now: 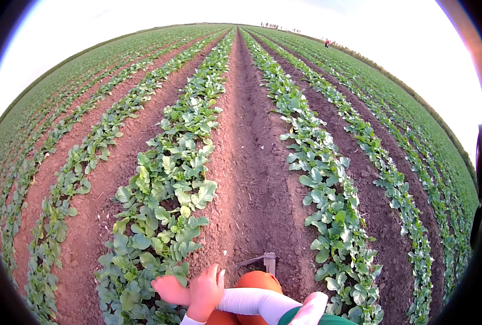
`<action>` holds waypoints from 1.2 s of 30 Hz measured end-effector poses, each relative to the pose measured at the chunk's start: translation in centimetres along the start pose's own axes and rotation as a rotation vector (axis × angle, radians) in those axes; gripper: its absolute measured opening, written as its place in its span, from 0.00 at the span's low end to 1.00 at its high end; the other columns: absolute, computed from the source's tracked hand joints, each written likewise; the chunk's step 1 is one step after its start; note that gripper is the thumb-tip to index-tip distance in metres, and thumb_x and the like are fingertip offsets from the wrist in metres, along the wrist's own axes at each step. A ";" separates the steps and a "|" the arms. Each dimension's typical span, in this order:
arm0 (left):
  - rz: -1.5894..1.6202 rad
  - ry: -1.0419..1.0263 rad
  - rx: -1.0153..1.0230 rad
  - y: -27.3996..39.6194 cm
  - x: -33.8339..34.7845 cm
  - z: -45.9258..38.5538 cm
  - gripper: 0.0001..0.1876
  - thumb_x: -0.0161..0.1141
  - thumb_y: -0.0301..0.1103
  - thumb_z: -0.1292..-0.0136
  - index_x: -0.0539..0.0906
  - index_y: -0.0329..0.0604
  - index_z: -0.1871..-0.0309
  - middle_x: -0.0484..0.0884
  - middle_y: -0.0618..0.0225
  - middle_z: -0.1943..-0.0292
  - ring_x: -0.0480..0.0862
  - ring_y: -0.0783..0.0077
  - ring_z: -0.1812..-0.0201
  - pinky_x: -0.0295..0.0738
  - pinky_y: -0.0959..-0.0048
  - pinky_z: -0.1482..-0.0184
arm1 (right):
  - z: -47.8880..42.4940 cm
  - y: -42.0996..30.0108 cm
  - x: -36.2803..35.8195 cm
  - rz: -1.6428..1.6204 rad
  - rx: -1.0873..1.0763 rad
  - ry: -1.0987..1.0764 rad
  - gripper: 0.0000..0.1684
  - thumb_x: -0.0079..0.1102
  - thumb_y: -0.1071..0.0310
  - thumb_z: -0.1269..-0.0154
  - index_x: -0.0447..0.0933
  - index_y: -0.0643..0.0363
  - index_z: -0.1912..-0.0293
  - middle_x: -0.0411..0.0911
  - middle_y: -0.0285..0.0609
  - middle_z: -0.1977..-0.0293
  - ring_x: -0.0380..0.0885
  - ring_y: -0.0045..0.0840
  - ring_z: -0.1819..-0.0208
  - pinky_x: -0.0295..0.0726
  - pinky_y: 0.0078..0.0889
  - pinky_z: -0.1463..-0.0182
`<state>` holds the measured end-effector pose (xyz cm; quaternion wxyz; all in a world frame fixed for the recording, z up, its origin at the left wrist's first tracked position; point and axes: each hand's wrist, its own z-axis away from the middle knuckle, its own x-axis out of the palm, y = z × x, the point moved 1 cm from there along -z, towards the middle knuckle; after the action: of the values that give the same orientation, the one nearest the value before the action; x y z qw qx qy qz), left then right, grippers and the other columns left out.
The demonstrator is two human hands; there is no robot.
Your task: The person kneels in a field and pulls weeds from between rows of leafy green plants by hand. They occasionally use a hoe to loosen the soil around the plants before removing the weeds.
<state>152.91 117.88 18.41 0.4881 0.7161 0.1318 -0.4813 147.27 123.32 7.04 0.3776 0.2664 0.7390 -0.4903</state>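
Low in the picture my forearms cross above my orange trouser knees (259, 280). My right arm, in a white sleeve (249, 300) with green cloth (291, 315) higher up, reaches across to the left. At its end my right hand (169, 287) hangs over the leafy crop row; its fingers look curled, and nothing shows in it. My left hand (206, 290) is wrapped over the right wrist, beside the edge of the white sleeve. Just beyond my knees a grey wooden piece, apparently a frame corner (269, 260), rests on the soil.
Broad-leaved green plants stand in long rows, with one row (159, 227) close on my left and another (338, 227) on my right. Between them runs a bare soil furrow (253, 195). Far off at the right stands a person (327, 43).
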 end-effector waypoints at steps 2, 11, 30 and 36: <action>0.012 0.045 0.015 -0.6 0.0 0.2 0.14 0.60 0.38 0.35 0.83 0.38 0.53 0.85 0.48 0.65 0.85 0.46 0.64 0.80 0.55 0.61 | 0.0 -0.7 -0.1 -0.003 -0.013 0.027 0.08 0.64 0.74 0.56 0.76 0.59 0.70 0.79 0.46 0.74 0.82 0.37 0.70 0.81 0.37 0.69; 0.021 0.083 0.066 -2.0 0.7 0.2 0.15 0.59 0.40 0.34 0.82 0.40 0.52 0.84 0.50 0.68 0.85 0.46 0.69 0.80 0.53 0.66 | -0.2 -0.3 1.4 0.030 -0.003 0.009 0.08 0.65 0.72 0.57 0.77 0.58 0.72 0.80 0.45 0.74 0.82 0.35 0.70 0.80 0.36 0.70; 0.085 0.132 0.117 -2.1 0.4 0.5 0.12 0.59 0.37 0.35 0.81 0.40 0.55 0.84 0.53 0.68 0.85 0.48 0.69 0.79 0.55 0.66 | -0.4 0.1 1.6 0.080 0.040 -0.093 0.16 0.66 0.71 0.58 0.76 0.60 0.65 0.79 0.44 0.69 0.81 0.35 0.67 0.80 0.35 0.67; 0.055 0.138 0.094 -3.0 0.0 0.7 0.12 0.59 0.37 0.35 0.82 0.39 0.54 0.85 0.52 0.67 0.85 0.49 0.68 0.80 0.57 0.65 | -1.3 -0.9 0.9 0.045 0.019 -0.102 0.16 0.66 0.72 0.58 0.76 0.60 0.65 0.79 0.44 0.69 0.82 0.34 0.66 0.80 0.35 0.66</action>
<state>150.58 118.77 16.66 0.4566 0.7731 0.1228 -0.4228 145.65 124.21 7.05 0.4231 0.2613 0.7079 -0.5016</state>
